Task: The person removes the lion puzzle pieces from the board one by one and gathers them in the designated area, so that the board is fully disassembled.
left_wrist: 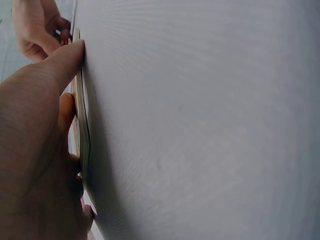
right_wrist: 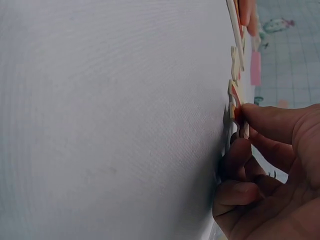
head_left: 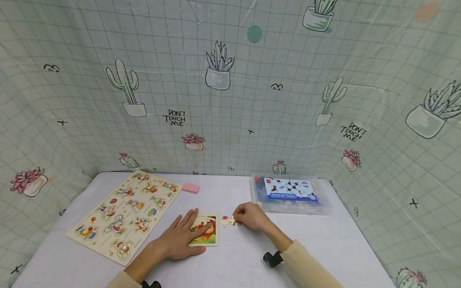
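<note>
My left hand (head_left: 178, 240) lies spread over a small wooden jigsaw board (head_left: 210, 239) with a lion picture, its fingers straight and the thumb along the near edge. To the right of that board my right hand (head_left: 251, 217) pinches a jigsaw piece (right_wrist: 236, 105) between thumb and fingers, low over the table. Between the board and the pinched piece lies another jigsaw piece (head_left: 225, 221), cream with a pink patch. In the left wrist view the board's edge (left_wrist: 80, 100) shows under the left hand.
A large wooden picture board (head_left: 97, 218) with several figures lies at the left. Behind the small board is a pink block (head_left: 191, 188). A clear plastic case (head_left: 288, 194) with a blue label stands at the back right. Patterned cloth (head_left: 230, 112) hangs behind the table.
</note>
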Available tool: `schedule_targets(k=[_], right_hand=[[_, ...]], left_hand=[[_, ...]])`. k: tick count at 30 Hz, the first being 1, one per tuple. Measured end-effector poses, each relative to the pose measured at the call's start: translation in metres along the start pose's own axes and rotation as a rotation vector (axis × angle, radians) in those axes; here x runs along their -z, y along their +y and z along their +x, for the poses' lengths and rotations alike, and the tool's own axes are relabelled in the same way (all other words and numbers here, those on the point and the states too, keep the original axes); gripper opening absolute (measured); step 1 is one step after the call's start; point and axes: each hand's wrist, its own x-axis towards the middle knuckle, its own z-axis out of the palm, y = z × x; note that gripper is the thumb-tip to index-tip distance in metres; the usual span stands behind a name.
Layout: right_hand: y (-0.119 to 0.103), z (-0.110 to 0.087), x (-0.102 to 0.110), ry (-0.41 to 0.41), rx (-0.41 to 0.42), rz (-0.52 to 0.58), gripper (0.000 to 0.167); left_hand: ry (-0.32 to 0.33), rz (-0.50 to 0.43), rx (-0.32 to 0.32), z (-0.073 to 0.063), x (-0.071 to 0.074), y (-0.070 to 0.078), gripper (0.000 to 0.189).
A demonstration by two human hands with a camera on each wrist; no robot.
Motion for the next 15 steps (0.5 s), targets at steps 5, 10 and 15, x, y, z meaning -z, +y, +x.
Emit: schedule_targets(k=[5, 10, 15], right_hand=[[-0.0003, 0.0002, -0.0018, 0.012, -0.018, -0.005, 0.008], [0.0005, 0.0004, -0.0030, 0.018, -0.023, -0.008, 0.009], [0.0013, 0.0007, -0.0040, 0.021, -0.022, -0.023, 0.009]], left_hand=[[-0.001, -0.005, -0.003, 0.0003, -0.0008, 0.0001, 0.073], [0.006, -0.003, -0.004, -0.0001, -0.0008, 0.0002, 0.073], [0.011, -0.002, -0.006, -0.0001, -0.0007, 0.0000, 0.073]])
